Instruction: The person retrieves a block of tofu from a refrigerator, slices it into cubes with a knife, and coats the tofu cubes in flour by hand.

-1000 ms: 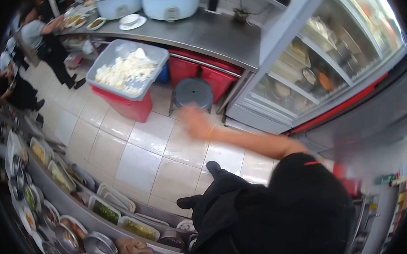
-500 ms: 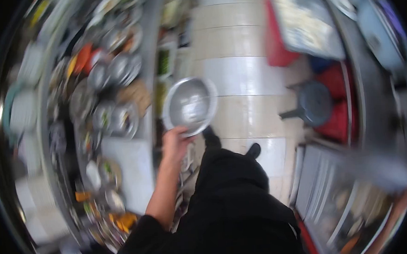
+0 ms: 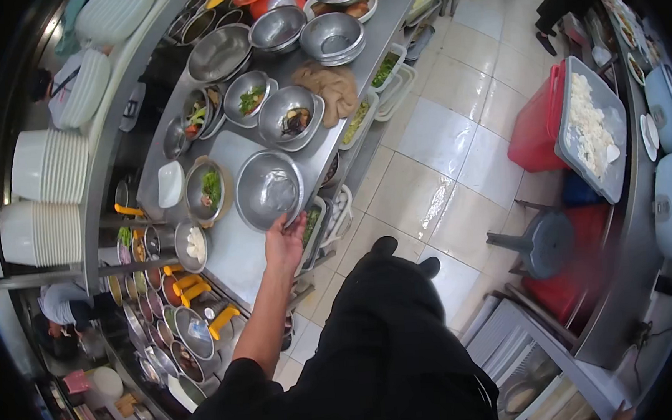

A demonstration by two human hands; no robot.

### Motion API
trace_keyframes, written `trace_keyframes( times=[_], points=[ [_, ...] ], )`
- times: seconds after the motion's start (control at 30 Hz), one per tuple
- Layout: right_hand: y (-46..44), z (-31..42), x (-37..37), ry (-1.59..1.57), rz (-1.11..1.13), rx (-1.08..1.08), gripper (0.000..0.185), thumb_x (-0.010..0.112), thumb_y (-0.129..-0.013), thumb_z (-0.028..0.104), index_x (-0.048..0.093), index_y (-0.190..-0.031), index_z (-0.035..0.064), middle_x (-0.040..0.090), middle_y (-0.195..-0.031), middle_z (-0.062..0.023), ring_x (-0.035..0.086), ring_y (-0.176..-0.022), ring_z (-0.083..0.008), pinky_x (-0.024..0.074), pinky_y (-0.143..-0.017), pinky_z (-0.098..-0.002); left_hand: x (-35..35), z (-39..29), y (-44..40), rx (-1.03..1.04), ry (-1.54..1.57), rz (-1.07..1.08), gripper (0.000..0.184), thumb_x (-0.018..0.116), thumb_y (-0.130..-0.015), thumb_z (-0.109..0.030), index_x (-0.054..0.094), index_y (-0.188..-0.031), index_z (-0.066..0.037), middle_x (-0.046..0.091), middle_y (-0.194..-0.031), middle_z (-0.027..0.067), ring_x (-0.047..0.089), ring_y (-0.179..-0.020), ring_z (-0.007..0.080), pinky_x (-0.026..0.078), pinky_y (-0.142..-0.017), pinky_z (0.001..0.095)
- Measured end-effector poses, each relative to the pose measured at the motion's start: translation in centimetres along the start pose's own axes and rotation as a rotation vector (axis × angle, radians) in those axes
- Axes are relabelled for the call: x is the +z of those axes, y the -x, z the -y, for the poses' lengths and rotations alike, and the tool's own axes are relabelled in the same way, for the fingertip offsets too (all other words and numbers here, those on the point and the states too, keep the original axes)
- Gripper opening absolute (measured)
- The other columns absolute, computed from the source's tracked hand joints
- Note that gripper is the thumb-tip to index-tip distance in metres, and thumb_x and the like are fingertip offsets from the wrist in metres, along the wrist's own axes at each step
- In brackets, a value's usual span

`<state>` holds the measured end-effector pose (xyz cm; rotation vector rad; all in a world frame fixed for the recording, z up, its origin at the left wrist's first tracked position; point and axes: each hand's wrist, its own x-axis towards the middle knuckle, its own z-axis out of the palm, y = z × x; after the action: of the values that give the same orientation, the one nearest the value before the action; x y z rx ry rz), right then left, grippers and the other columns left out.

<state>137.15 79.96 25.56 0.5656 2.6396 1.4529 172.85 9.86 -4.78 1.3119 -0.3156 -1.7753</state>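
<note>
A shiny metal bowl [image 3: 270, 192] is at the right edge of a white cutting board [image 3: 233, 255], overlapping the steel counter. My left hand [image 3: 283, 248] is closed at the bowl's near rim, its thumb at the lip and its other fingers along the outside. A little liquid or a wet sheen shows in the bowl's bottom. At the lower right edge of the view, just a bit of my right hand [image 3: 624, 413] shows beside the open-topped cabinet [image 3: 541, 351]; its fingers are mostly cut off.
Metal bowls of food [image 3: 292, 119] and a brown cloth [image 3: 327, 91] crowd the counter's far part. Stacked white dishes [image 3: 41, 232] stand on the left shelf. On the right are a grey stool [image 3: 546, 245] and a tub of rice-like white food [image 3: 591, 129]. Other people work farther off.
My left hand has brought the metal bowl left, from above the floor to the counter by the cutting board. My right hand has dropped lower at the right edge. My view has turned.
</note>
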Motion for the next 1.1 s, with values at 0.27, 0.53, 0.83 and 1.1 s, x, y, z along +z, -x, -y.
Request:
trace_keyframes(
  times=[0.27, 0.53, 0.83, 1.1],
  points=[
    [20.2, 9.0, -8.8, -0.773, -0.450, -0.009, 0.033, 0.069, -0.073, 0.025, 0.061, -0.097, 0.0034, 0.061, -0.092, -0.0160, 0.058, -0.088, -0.0298, 0.0443, -0.080, -0.0381, 3.4, 7.0, 5.5, -0.560, -0.662, 0.590, 0.024, 0.052, -0.090, -0.030, 0.053, -0.084, -0.006, 0.061, -0.083, 0.0133, 0.059, -0.090, 0.0272, 0.049, -0.076, 0.0406],
    [44.9, 26.6, 2.7, -1.534, 0.684, 0.737, 0.072, 0.074, -0.064, 0.045, 0.050, -0.110, -0.0054, 0.057, -0.108, -0.0194, 0.056, -0.101, -0.0298, 0.0441, -0.087, -0.0344, 11.4, 14.5, 3.9, -0.585, -1.146, 1.185, 0.016, 0.057, -0.086, -0.022, 0.055, -0.086, -0.005, 0.062, -0.082, 0.0120, 0.061, -0.081, 0.0224, 0.050, -0.065, 0.0334],
    [63.8, 32.9, 7.8, -1.684, 0.036, 1.880, 0.057, 0.081, -0.058, 0.011, 0.047, -0.103, 0.0004, 0.055, -0.098, -0.0084, 0.057, -0.082, -0.0181, 0.0470, -0.063, -0.0307, 16.5, 26.1, 12.8, -0.660, -1.472, 1.727, 0.024, 0.059, -0.084, -0.020, 0.056, -0.098, 0.000, 0.061, -0.090, 0.0125, 0.060, -0.084, 0.0217, 0.049, -0.067, 0.0310],
    [59.0, 27.9, 6.7, -1.234, 0.397, 2.928, 0.073, 0.069, -0.062, 0.008, 0.034, -0.127, 0.0097, 0.047, -0.090, -0.0101, 0.046, -0.076, -0.0208, 0.0441, -0.064, -0.0370, 11.6, 41.4, 32.3, -0.750, -1.466, 2.052, 0.041, 0.064, -0.080, -0.022, 0.051, -0.112, 0.000, 0.057, -0.102, 0.0113, 0.059, -0.089, 0.0225, 0.048, -0.067, 0.0310]
  ],
)
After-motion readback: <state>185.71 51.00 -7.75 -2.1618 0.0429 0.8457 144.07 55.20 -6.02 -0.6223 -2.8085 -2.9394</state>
